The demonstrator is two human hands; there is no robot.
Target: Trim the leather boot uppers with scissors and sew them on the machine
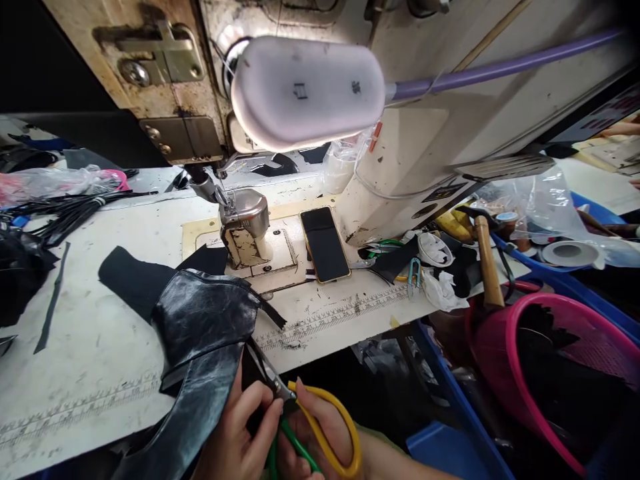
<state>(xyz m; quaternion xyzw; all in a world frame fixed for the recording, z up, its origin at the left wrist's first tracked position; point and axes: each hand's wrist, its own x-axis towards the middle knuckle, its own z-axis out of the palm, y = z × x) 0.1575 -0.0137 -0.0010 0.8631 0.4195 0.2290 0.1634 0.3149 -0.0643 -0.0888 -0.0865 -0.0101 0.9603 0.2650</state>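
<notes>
A black, shiny leather piece (210, 320) drapes over the front edge of the sewing table, its lower part hanging down. My left hand (245, 433) is closed at its right edge, with thumb and fingertips pinched close to the scissor blades. In my right hand (325, 427) is a pair of scissors (345, 427) with one yellow and one green handle. Their blades point up and left along the leather's edge, partly hidden by it and by my left fingers. Matte black fabric (135, 277) extends from behind the leather.
A sewing machine (247, 227) with a lamp (307, 90) rises over the table (115, 320). A phone (325, 243) lies by its base. Thread snips (414, 275) and scraps lie to the right. Beyond the edge are a pink basket (515, 347), a wooden handle (487, 263) and a blue tray (610, 293).
</notes>
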